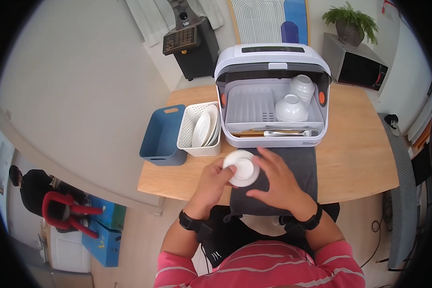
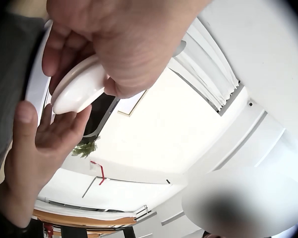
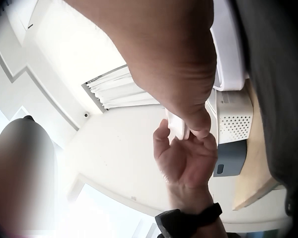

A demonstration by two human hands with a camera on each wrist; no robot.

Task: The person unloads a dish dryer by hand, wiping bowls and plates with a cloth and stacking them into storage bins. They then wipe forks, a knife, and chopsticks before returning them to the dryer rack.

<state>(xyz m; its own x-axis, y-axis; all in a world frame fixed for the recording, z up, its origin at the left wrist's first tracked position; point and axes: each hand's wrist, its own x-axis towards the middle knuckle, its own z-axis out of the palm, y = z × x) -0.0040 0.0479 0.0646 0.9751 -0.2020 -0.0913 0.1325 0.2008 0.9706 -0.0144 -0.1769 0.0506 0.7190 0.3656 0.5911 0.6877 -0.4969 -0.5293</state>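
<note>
Your head camera looks steeply down from above your chest onto the wooden table [image 1: 355, 149], the dish cabinet [image 1: 272, 96] at twelve o'clock. Your left wrist camera sits close under the left hand [image 2: 114, 44] and faces up toward the ceiling. Your right wrist camera, equally close beneath the right hand [image 3: 164, 59], also tilts upward. All three views share the small white dish [image 1: 242, 168] between your hands.

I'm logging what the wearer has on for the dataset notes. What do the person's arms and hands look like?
Both hands are bare. The left hand and the right hand each have a black band at the wrist. Pink sleeves with pale stripes are pushed up to about the elbows.
</note>
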